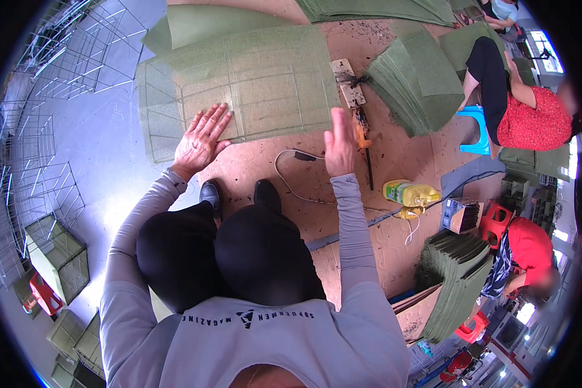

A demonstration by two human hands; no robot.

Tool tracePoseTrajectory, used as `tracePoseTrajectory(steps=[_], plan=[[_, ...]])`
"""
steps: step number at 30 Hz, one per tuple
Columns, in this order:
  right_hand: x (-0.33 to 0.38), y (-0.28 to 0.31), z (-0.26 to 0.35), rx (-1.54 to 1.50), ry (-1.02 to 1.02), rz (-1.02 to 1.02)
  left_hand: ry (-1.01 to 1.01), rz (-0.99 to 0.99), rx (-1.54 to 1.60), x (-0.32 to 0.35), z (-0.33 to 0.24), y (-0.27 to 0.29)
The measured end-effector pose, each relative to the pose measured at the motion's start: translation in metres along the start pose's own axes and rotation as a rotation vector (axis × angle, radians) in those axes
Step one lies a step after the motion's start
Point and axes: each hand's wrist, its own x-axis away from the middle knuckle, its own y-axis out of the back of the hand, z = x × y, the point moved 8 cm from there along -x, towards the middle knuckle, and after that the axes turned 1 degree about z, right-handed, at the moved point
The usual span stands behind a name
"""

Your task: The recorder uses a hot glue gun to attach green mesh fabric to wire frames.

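A thin green mesh sheet (258,74) lies in front of me, with a grid of wire lines showing through it. My left hand (200,139) rests on its near edge, palm down and fingers stretched out. My right hand (340,145) is held edge-on at the sheet's near right corner, its fingers straight; whether it touches the sheet I cannot tell. Neither hand appears to hold anything. Just right of that hand lies an orange tool (362,139) with a black stick, below a pale wooden block (348,81) smeared with black.
Stacked green sheets (414,84) lie at right, and a thicker stack (456,278) stands lower right. A yellow bottle (410,193) lies by a white cord (280,171). Wire frames (77,52) fill the left. Two people sit at right near a blue stool (475,132) and a red stool (495,223).
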Motion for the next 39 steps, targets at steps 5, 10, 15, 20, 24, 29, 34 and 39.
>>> tracePoseTrajectory(steps=[5,10,15,20,24,29,34,39], plan=[[0.033,0.009,-0.084,-0.497,-0.456,-0.386,0.007,0.018,0.001,0.001,0.002,0.002],[0.124,-0.056,-0.225,-0.534,-0.803,-0.337,0.017,0.049,0.001,-0.005,-0.003,-0.004],[0.126,-0.101,-0.261,-0.247,-0.958,-0.081,0.039,0.060,-0.002,-0.002,0.004,-0.001],[0.105,-0.139,-0.306,0.113,-1.002,0.105,0.015,0.057,0.024,-0.008,-0.001,-0.005],[0.099,-0.161,-0.302,0.225,-1.220,0.105,0.041,0.095,0.013,-0.001,0.007,-0.005],[0.117,-0.141,-0.362,-1.176,-1.309,-0.295,0.012,0.049,0.057,-0.016,-0.008,-0.004],[0.121,-0.100,-0.247,-1.599,-1.089,-0.480,0.033,0.072,-0.002,0.000,0.004,-0.005],[0.159,-0.043,-0.107,-1.677,-0.862,-0.323,0.015,0.026,0.007,0.000,0.002,-0.003]])
